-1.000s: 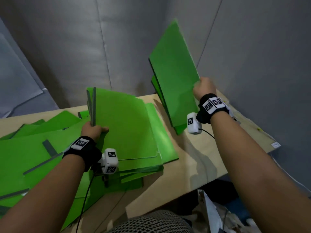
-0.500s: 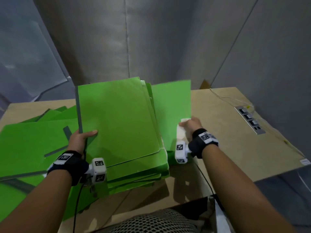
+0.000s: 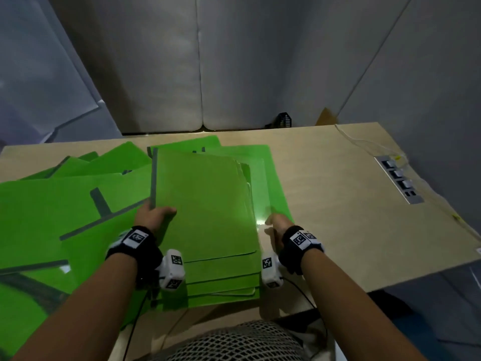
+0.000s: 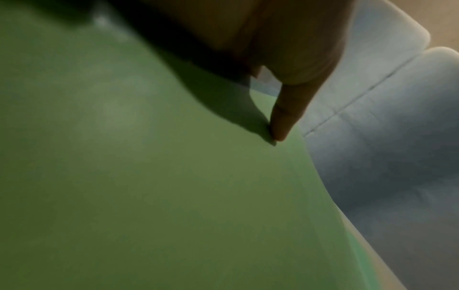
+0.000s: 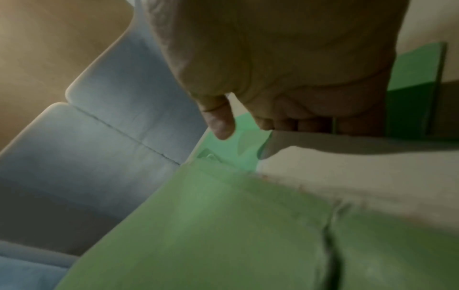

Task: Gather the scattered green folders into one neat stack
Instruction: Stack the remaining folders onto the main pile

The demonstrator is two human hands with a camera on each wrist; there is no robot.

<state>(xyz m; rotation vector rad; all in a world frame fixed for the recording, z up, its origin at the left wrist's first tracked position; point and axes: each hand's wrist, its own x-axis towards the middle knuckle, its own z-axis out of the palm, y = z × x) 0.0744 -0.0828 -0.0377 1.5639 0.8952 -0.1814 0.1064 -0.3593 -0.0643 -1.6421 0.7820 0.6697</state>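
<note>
A stack of green folders [image 3: 208, 217] lies in the middle of the wooden table [image 3: 338, 217]. My left hand [image 3: 153, 217] grips the left spine edge of the top folder [image 4: 174, 176], thumb [image 4: 280, 127] pressed on its cover. My right hand [image 3: 276, 222] holds the near right corner of a wider green folder [image 3: 270, 178] lying beside and partly under the stack; its thumb [image 5: 221, 125] is above the sheet and the fingers [image 5: 298, 123] are curled. More green folders [image 3: 65, 204] lie scattered and overlapping on the left.
A recessed socket strip [image 3: 398, 178] with a thin cable [image 3: 364, 147] sits in the table at the right. Grey padded walls stand behind. A black basket [image 3: 285, 119] shows beyond the far edge. The table's front edge runs close to my body.
My right hand has brought the raised folder down flat beside the stack. The left hand has laid its tilted folders flat on the stack and kept its grip.
</note>
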